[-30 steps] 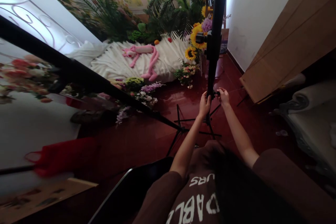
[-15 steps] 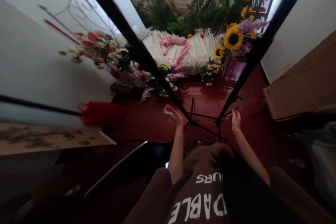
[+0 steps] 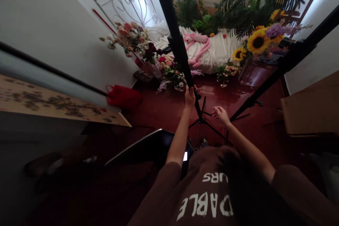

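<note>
My left hand (image 3: 190, 96) is wrapped round the lower part of a black stand pole (image 3: 180, 49), whose tripod legs rest on the dark red floor. To its right, my right hand (image 3: 220, 113) is in the air with its fingers loosely bent and apart, nothing visible in it. It is between that pole and a second black stand pole (image 3: 275, 77) that slants up to the right, touching neither.
Behind the poles, a white-draped bed (image 3: 219, 53) bears a pink plush toy (image 3: 202, 47). Sunflowers (image 3: 258, 41) stand at its right, mixed flowers (image 3: 132, 35) at its left. A red bag (image 3: 124, 96), a dark panel (image 3: 148, 148) and a cardboard box (image 3: 312, 104) flank me.
My left hand has moved up and taken hold of the left pole. My right hand has shifted left, away from the right pole. The view has turned left.
</note>
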The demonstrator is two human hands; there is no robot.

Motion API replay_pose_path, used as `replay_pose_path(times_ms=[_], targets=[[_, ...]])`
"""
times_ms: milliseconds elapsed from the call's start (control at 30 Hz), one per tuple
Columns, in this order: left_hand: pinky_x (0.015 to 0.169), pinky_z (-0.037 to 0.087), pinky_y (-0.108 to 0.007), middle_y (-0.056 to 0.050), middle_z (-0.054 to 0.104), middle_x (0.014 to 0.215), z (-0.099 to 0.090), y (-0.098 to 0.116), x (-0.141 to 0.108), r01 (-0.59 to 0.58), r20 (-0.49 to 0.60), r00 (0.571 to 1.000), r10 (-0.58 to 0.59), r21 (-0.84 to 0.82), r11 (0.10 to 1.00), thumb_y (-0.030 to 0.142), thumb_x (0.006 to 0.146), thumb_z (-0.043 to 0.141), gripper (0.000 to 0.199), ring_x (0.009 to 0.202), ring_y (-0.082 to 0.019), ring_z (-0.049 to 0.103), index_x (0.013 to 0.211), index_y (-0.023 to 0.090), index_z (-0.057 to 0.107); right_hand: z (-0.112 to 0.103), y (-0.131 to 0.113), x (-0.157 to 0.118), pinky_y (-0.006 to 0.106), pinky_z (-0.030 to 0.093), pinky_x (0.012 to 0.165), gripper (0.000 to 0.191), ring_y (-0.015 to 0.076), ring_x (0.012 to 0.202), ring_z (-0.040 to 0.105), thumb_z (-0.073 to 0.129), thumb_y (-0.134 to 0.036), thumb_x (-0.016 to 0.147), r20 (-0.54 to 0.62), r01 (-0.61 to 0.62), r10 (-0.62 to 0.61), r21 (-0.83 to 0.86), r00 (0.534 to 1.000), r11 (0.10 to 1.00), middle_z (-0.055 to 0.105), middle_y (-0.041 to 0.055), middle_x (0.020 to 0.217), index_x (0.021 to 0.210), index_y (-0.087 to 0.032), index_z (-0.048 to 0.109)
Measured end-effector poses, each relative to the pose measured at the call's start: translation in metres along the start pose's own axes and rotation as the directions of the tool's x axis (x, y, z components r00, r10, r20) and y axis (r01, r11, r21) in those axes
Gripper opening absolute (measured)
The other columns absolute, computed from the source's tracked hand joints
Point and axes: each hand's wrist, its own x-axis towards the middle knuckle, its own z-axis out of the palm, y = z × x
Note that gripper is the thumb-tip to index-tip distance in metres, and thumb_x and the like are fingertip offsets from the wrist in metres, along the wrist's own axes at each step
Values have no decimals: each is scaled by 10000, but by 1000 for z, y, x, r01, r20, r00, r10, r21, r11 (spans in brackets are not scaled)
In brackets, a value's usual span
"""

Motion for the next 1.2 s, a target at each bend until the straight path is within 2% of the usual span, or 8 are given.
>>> replay_pose_path(times_ms=[167, 233, 533, 700, 900, 967, 1033, 1200], targets=[[762, 490, -283, -68, 646, 866, 3, -6, 3, 14, -91, 996, -10, 45, 999, 799, 812, 413, 643, 778, -160, 618, 979, 203, 585, 65, -46, 16, 178, 458, 410, 482, 95, 471, 595, 381, -572, 989, 268, -210, 186, 62, 945, 976, 679, 30, 665, 860, -166, 607], [771, 491, -285, -73, 648, 854, 4, -5, 2, 16, -84, 996, -11, 58, 998, 805, 813, 390, 661, 782, -165, 625, 973, 195, 587, 79, -57, 19, 174, 431, 393, 548, 92, 445, 572, 278, -576, 1013, 292, -294, 259, 82, 921, 952, 661, 29, 621, 831, -161, 587], [785, 493, -292, -88, 658, 899, 5, -8, 3, -7, -66, 998, 11, 62, 998, 769, 861, 349, 646, 814, -174, 636, 1029, 191, 584, 83, -74, 32, 140, 352, 352, 389, 43, 359, 446, 526, -512, 954, 255, -347, 321, 65, 912, 936, 628, 18, 578, 795, -160, 572], [833, 496, -309, -94, 667, 939, 6, -15, -1, 10, -63, 998, -7, 49, 999, 699, 888, 417, 565, 899, -191, 657, 1095, 202, 591, 86, -58, 37, 134, 421, 416, 282, 46, 426, 491, 738, -273, 754, 177, -58, 57, 3, 983, 998, 609, -62, 618, 903, -207, 507], [840, 510, -325, -96, 687, 960, 3, -18, -3, 8, -41, 999, -7, 39, 999, 652, 888, 477, 495, 871, -187, 660, 1064, 208, 606, 82, -45, 46, 233, 553, 603, 486, 118, 678, 618, 742, -318, 679, 143, 293, -262, -292, 954, 910, 623, -20, 842, 1076, -230, 475], [844, 520, -327, -93, 690, 973, 2, -17, -3, 7, -29, 1000, -6, 28, 1000, 629, 890, 497, 469, 884, -184, 665, 1066, 210, 609, 82, -59, 51, 289, 579, 765, 638, 164, 886, 650, 762, -328, 678, 185, 456, -417, -339, 890, 823, 630, 50, 1041, 1224, -233, 446], [874, 526, -333, -97, 688, 1010, 2, -16, -3, 5, -35, 999, -4, 15, 1000, 597, 891, 523, 436, 961, -192, 670, 1081, 215, 610, 89, -85, 55, 364, 563, 908, 778, 215, 1095, 618, 743, -381, 733, 253, 647, -596, -321, 762, 691, 560, 111, 1266, 1388, -258, 340], [976, 498, -331, -134, 676, 1068, 4, -14, -4, -22, -66, 998, 23, 17, 1000, 541, 911, 530, 401, 1120, -210, 642, 1091, 192, 608, 132, -170, 53, 604, 408, 1088, 850, 336, 1455, 307, 559, -492, 912, 447, 947, -849, -272, 280, 169, 181, 88, 1593, 1553, -321, 27]])
